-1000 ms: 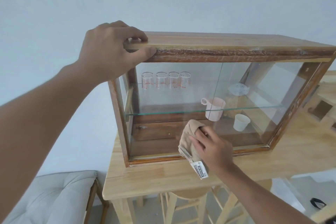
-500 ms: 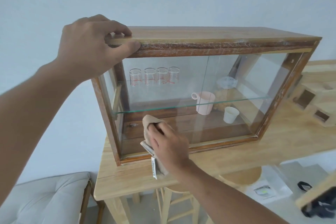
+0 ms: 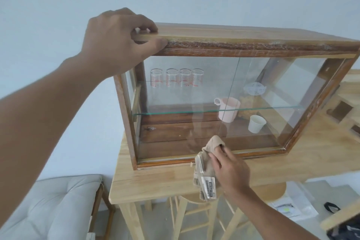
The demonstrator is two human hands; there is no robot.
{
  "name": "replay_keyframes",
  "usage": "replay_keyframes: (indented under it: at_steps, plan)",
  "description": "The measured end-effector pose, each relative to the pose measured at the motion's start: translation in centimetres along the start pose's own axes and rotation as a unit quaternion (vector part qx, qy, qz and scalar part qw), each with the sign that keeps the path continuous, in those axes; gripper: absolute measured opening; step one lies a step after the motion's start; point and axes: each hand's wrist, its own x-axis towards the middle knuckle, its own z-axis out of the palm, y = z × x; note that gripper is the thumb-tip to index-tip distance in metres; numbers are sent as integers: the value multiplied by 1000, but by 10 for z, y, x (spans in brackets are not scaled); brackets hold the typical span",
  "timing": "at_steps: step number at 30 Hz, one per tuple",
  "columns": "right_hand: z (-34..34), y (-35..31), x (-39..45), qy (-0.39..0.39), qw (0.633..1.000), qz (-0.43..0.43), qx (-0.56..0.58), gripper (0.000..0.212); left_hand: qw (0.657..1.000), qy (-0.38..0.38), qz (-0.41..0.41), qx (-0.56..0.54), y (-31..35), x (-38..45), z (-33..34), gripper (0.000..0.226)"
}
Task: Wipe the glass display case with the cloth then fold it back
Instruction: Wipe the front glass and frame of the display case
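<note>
A wood-framed glass display case (image 3: 253,46) stands on a light wooden table (image 3: 155,183). My left hand (image 3: 118,42) grips the case's top left corner, thumb on the front rail. My right hand (image 3: 229,169) presses a bunched beige cloth (image 3: 209,160) against the bottom edge of the front glass, near the middle. A white barcode tag hangs from the cloth below my palm. Inside, several marked glasses (image 3: 177,77) stand on the glass shelf, with a pink mug (image 3: 228,109) and a white cup (image 3: 256,123) to the right.
A grey cushioned seat (image 3: 52,206) sits at the lower left beside the table. A wooden stool (image 3: 194,212) stands under the table. Small wooden boxes (image 3: 344,107) are at the right edge. Papers and a black strap lie on the floor at the lower right.
My right hand with the cloth slid left along the lower glass, then back right toward the middle. My left hand has kept its hold on the top corner.
</note>
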Motion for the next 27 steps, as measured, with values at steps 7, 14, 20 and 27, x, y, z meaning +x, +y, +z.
replay_keyframes:
  at_steps: [7, 14, 20, 27]
  plan:
    - [-4, -45, -18, -105, 966, 228, 66, 22, 1000, -13, -12, 6, -2, 3, -1, 47]
    - [-16, -119, 20, -14, 988, 93, 120, 17, 1000, -18, -19, 13, 1, 1, -1, 44]
    - [-22, -163, 85, 133, 979, -30, 153, 18, 999, -31, -23, 8, -2, 1, -2, 48]
    - [11, -148, 31, 19, 982, -96, 162, 9, 999, -30, -33, 4, -1, 2, -1, 44]
